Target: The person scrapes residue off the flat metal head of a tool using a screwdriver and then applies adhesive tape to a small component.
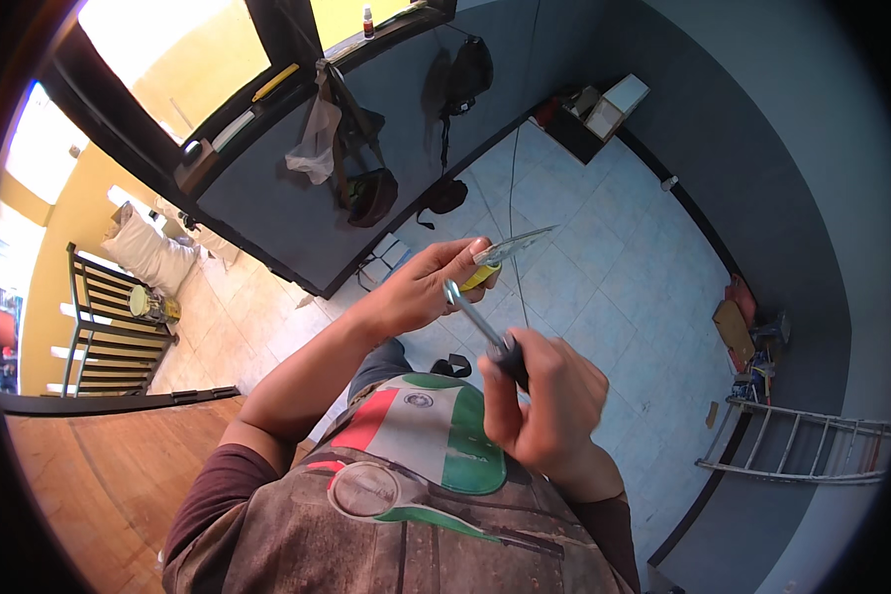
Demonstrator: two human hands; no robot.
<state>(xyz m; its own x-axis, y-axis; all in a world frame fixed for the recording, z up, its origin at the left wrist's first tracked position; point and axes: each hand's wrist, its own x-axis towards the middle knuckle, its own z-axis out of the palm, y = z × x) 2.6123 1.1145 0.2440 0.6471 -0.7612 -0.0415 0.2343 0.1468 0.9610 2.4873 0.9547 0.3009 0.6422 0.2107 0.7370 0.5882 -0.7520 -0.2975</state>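
Note:
In front of my chest, my left hand (436, 282) is closed round a flat, pointed, silvery piece (518, 244) with a bright yellow part (481, 276) at its base. Its point faces away to the right, and the thumb presses on top. Closer to me, my right hand (554, 401) grips the black handle of a tool with a straight metal shaft (476, 315). The shaft slants up and left toward my left hand, and its end looks wider than the rest. Whether that end touches the left hand or the yellow part, I cannot tell.
A wooden surface (119, 475) lies at lower left, beside a dark metal rack (109, 332). Bags (371, 193) hang on the grey wall ahead. An open box (614, 107) sits in the far corner. A ladder (807, 445) lies at right near assorted items.

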